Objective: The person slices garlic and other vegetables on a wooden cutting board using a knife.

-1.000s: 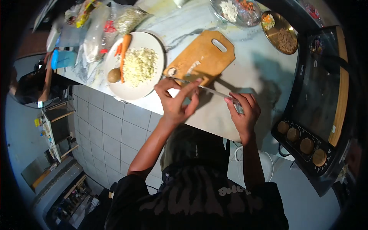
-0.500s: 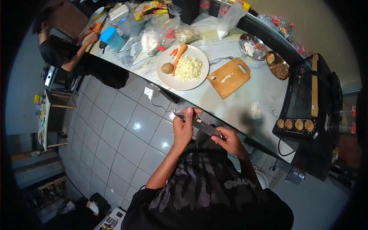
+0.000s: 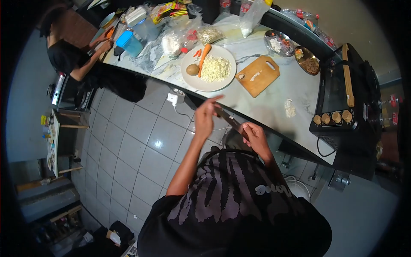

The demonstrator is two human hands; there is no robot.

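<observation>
My right hand [image 3: 255, 138] is closed around the handle end of a kitchen knife [image 3: 230, 118], its dark broad blade slanting up to the left. A small pale bit clings to the blade. My left hand [image 3: 205, 118] is beside the blade's far end, index finger stretched out; whether it touches the metal I cannot tell. Beyond the hands, a wooden cutting board [image 3: 258, 81] carries a few white scraps. Left of it a large plate [image 3: 223, 85] bears chopped pale vegetable [image 3: 215, 69], a carrot [image 3: 204, 61], a potato [image 3: 192, 69] and small red-orange pieces.
A black toaster oven [image 3: 338, 94] stands at the counter's right end. Two metal plates of food [image 3: 279, 43] lie behind the board. Bags and a blue-lidded container [image 3: 129, 43] crowd the far left, where another person [image 3: 77, 60] works. White scraps [image 3: 290, 108] lie on the countertop.
My left hand has loosened from the blade, its index finger now extended toward the counter. My right hand still holds the knife. The view has shifted slightly.
</observation>
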